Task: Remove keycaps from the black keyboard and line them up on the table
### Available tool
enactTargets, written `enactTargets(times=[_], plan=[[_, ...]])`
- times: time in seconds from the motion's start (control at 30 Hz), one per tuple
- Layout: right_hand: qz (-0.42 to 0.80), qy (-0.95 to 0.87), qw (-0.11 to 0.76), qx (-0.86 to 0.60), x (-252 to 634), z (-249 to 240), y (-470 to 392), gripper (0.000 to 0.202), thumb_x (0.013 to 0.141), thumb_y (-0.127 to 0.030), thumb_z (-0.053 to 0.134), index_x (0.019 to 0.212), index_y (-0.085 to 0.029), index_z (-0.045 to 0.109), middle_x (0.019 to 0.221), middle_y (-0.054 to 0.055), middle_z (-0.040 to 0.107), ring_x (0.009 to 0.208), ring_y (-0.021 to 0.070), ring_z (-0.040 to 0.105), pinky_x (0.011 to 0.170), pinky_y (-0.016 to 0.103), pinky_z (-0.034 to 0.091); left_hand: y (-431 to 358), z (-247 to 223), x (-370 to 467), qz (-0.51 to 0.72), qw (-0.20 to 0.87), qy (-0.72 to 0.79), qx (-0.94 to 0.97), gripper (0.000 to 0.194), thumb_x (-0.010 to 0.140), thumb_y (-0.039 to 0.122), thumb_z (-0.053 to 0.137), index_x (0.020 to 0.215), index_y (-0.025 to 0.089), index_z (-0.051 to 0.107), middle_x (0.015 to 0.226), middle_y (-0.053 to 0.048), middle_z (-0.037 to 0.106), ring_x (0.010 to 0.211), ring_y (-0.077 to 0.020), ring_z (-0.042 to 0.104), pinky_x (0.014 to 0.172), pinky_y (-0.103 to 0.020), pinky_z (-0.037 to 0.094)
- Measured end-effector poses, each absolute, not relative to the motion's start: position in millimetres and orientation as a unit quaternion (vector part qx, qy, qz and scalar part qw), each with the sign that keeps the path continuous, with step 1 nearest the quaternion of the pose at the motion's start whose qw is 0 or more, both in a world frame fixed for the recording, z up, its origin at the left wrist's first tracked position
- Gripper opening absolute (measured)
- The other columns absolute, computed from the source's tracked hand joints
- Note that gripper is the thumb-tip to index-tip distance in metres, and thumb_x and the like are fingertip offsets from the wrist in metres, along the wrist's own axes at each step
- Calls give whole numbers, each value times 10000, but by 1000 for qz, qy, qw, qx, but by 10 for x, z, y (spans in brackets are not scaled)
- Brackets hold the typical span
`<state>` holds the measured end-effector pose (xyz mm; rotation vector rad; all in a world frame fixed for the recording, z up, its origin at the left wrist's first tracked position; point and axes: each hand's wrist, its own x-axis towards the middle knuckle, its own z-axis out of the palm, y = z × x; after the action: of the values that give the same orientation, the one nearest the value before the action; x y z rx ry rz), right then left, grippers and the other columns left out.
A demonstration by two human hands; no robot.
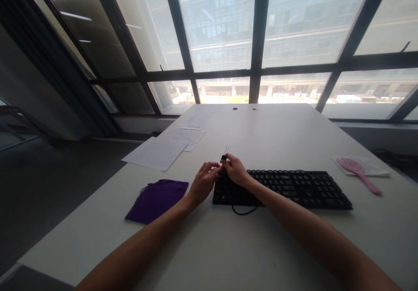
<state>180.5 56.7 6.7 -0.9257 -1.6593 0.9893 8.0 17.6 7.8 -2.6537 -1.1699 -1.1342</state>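
My right hand [234, 168] pinches a small black piece with two thin wires [224, 157] between thumb and fingers, the wires pointing up and away from me. Close against it, my left hand [205, 177] has its fingers curled, the tips meeting by the right fingertips. What the left fingers grip, if anything, is too small to make out. Beneath both hands lies the left end of a black keyboard [294, 188], partly covered by my right hand and forearm. A loop of black cable [244, 214] shows at its near edge.
A purple cloth pouch [156, 200] lies left of my left forearm. Sheets of paper [156, 151] spread along the left edge of the white table [261, 138]. At the right, a pink hairbrush [359, 173] rests partly on a white packet [375, 168]. Windows stand behind.
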Motion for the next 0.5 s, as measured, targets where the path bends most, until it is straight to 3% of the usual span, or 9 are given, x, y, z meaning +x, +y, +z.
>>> enactTargets(times=[0.2, 0.5], plan=[[454, -612, 535, -366, 1781, 28, 635, 158, 906, -355, 513, 874, -205, 549, 675, 3, 669, 610, 159, 635, 596, 264, 474, 559, 263, -20, -427, -100, -445, -781, 114, 866, 172, 654, 967, 193, 700, 962, -38, 663, 798, -150, 645, 721, -270, 552], [448, -615, 534, -369, 1781, -23, 675, 157, 900, -340, 516, 868, -195, 566, 705, 26, 686, 613, 156, 631, 596, 270, 479, 1925, 108, -127, -305, -127, -576, -748, 151, 734, 134, 711, 874, 145, 764, 878, -59, 746, 731, -168, 684, 762, -277, 552]])
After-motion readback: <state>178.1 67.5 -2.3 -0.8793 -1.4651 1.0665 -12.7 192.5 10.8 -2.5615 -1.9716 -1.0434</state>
